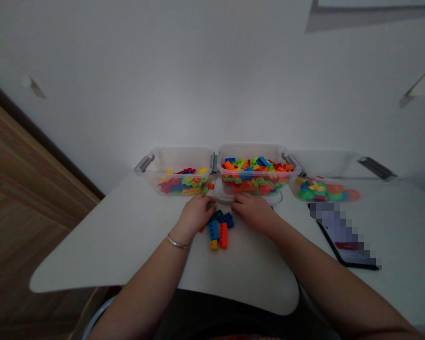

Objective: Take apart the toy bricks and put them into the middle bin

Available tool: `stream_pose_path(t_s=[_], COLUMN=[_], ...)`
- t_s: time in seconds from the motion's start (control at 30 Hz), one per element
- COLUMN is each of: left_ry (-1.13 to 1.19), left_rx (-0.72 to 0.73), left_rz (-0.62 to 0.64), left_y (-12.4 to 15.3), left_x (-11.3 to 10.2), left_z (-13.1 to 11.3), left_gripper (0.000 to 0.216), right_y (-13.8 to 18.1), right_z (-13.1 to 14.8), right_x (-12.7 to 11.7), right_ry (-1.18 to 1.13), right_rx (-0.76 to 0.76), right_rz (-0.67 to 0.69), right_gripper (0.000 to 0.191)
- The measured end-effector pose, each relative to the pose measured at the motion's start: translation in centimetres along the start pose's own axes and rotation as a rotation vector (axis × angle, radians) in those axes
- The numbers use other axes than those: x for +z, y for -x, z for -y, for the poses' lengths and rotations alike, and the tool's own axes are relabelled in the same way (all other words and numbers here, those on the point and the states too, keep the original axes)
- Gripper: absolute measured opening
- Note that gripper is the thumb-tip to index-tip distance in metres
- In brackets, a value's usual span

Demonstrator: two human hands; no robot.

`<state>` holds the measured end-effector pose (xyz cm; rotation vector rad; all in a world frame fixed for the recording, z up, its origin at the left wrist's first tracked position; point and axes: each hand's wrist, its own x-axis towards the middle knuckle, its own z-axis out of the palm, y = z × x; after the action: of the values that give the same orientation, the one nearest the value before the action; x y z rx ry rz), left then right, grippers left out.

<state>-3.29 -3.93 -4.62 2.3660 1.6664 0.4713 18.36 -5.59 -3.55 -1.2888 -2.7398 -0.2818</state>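
My left hand is closed, its thumb and fingers pinched round a small yellow-green building block that shows only in part. My right hand rests a little to the right with its fingers curled down; anything in them is hidden. Between and below the hands lies a loose group of building blocks: a blue block, an orange-red block, a yellow block, a dark blue block and a dark green block. Part of another orange piece shows beside my left wrist.
Behind my hands stand a left clear bin and a middle clear bin, both with many colourful pieces. A right clear bin holds rounder pieces. A phone lies at right on the white table; a wall rises behind.
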Motion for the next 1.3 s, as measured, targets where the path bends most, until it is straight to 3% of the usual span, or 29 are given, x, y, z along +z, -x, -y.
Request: stream_pose_path(t_s=[0.23,0.47,0.63,0.77,0.9,1.0,1.3], left_ry=[-0.02,-0.02,-0.02,-0.009,0.007,0.009,0.022], left_rx=[-0.001,0.008,0.014,0.023,0.023,0.016,-0.019], left_rz=[0.01,0.012,0.013,0.018,0.024,0.028,0.049], left_y=[-0.1,0.0,0.0,0.0,0.0,0.1,0.2], left_x=[0.2,0.2,0.1,0.2,0.2,0.2,-0.1], left_z=[0.2,0.3,0.5,0.7,0.7,0.9,0.8], left_gripper=[0.025,0.025,0.023,0.023,0.025,0.026,0.027], right_y=[0.0,0.3,0.3,0.5,0.8,1.1,0.9], right_z=[0.8,0.5,0.6,0.8,0.2,-1.0,-5.0], right_x=[-0.3,0.4,-0.5,-2.4,-4.1,-4.4,-1.9], right_ry=[-0.089,-0.228,-0.273,-0.313,-0.34,-0.264,-0.14], right_rx=[0.11,0.118,0.084,0.023,-0.059,-0.017,0.22], right_rz=[0.082,0.141,0.149,-0.079,-0.495,-0.757,-0.954], right_gripper=[0.023,0.023,0.023,0.022,0.013,0.014,0.011])
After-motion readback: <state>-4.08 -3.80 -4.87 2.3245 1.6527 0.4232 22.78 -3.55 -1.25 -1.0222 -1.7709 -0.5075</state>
